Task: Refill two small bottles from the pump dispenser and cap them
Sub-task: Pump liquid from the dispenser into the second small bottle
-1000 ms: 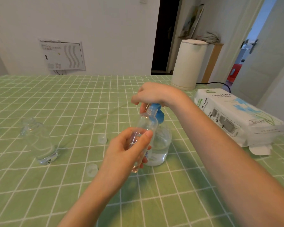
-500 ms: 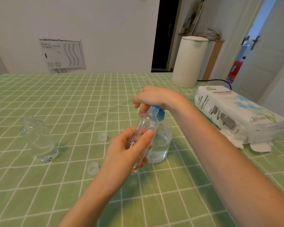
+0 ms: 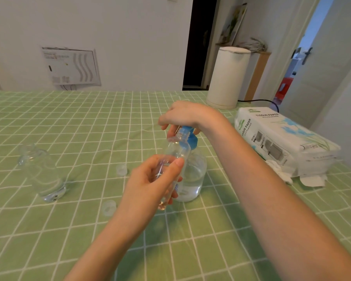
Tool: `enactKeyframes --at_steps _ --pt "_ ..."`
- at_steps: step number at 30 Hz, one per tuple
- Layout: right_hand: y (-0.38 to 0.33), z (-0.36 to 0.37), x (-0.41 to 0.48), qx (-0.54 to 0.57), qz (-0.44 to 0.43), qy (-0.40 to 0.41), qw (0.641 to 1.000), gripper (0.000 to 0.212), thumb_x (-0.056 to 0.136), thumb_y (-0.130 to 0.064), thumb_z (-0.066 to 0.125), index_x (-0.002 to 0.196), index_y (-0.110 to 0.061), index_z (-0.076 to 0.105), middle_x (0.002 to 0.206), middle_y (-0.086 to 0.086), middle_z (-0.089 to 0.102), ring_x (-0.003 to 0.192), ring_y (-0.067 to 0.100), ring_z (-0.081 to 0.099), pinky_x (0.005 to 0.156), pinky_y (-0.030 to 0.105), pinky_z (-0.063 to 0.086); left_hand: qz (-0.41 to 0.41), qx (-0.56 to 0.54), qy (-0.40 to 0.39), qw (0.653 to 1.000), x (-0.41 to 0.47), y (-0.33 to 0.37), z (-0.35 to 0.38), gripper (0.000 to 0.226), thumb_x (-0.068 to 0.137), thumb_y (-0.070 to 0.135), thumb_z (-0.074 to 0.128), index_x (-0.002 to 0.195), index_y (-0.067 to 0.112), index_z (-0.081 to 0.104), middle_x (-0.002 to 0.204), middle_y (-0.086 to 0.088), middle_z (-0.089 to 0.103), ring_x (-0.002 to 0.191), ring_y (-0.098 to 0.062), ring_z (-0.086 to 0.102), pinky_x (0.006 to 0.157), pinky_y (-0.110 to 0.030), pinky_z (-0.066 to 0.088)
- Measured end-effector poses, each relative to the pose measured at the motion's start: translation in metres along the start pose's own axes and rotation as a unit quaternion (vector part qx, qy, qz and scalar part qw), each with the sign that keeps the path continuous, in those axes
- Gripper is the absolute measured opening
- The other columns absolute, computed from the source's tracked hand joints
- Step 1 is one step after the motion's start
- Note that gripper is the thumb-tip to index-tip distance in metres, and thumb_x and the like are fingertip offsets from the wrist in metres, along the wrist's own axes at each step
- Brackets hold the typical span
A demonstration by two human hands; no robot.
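Recording, at the 9 o'clock side of the green checked tablecloth (image 3: 69, 122), a clear small bottle (image 3: 42, 175) standing upright and uncapped, holding only a shallow layer of clear liquid at its base. Noting two clear caps lying loose on the cloth: one (image 3: 121, 170) at 9 o'clock of the pump dispenser (image 3: 193, 175), the other (image 3: 109, 207) at 8 o'clock, both apart from either bottle. Finding the left hand (image 3: 150, 185) wrapping thumb and fingers round a second small bottle (image 3: 177, 151), holding it tilted off the cloth with its open mouth just under the blue pump head (image 3: 190, 138); fill level not showing behind the fingers. Logging the dispenser standing at centre, directly behind that bottle, carrying clear liquid in its lower part. Finding the right hand (image 3: 182, 116) reaching in from 3 o'clock, curling its fingers down over the pump head. Noting a tissue pack (image 3: 282, 138) lying at 3 o'clock, and a white cylindrical container (image 3: 229, 78) standing at 1 o'clock, lid on, contents hidden.
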State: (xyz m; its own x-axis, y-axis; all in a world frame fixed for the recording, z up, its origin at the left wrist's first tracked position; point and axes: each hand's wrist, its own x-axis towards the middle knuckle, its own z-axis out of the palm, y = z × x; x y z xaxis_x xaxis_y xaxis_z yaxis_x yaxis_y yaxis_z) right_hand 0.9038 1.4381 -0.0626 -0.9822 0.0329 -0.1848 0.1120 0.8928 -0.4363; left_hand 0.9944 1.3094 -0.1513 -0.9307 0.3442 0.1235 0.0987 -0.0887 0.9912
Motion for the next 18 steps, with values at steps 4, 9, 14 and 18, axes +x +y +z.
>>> enactKeyframes --at_steps 4,9,14,18 --pt "0.002 0.005 0.001 0.005 0.004 0.001 1.000 0.024 0.091 -0.030 0.050 0.101 -0.015 0.066 0.095 -0.001 0.066 0.069 0.012 0.052 0.052 0.025 0.032 -0.003 0.004 0.000 1.000 -0.001 -0.001 0.000 0.043 0.060 0.056 0.061 0.084 0.021 0.067 0.065 0.002 0.067 0.049 -0.010 0.057 0.044 -0.018 0.043" --pt "0.006 0.011 0.003 0.024 0.013 -0.002 1.000 0.021 0.090 -0.032 0.050 0.090 -0.017 0.065 0.106 0.005 0.067 0.077 0.020 0.056 0.055 0.026 0.036 -0.009 0.008 0.000 1.000 -0.002 -0.002 0.000 0.040 0.061 0.053 0.061 0.079 0.017 0.065 0.053 0.006 0.060 0.048 -0.010 0.056 0.043 -0.017 0.042" --pt "0.006 0.010 0.002 0.026 0.008 0.009 1.000 0.022 0.090 -0.030 0.049 0.094 -0.016 0.065 0.107 0.008 0.069 0.079 0.022 0.056 0.058 0.026 0.038 -0.011 0.009 0.000 1.000 -0.001 -0.002 -0.001 0.039 0.062 0.053 0.061 0.081 0.019 0.065 0.054 0.005 0.061 0.048 -0.011 0.056 0.042 -0.018 0.041" --pt "0.005 0.002 0.001 0.027 -0.004 0.018 0.999 0.030 0.090 -0.029 0.049 0.106 -0.010 0.065 0.108 0.010 0.071 0.076 0.020 0.053 0.056 0.025 0.035 -0.003 0.001 -0.006 1.000 0.000 0.000 -0.001 0.040 0.062 0.053 0.062 0.082 0.020 0.066 0.058 0.003 0.063 0.047 -0.010 0.055 0.043 -0.017 0.041"
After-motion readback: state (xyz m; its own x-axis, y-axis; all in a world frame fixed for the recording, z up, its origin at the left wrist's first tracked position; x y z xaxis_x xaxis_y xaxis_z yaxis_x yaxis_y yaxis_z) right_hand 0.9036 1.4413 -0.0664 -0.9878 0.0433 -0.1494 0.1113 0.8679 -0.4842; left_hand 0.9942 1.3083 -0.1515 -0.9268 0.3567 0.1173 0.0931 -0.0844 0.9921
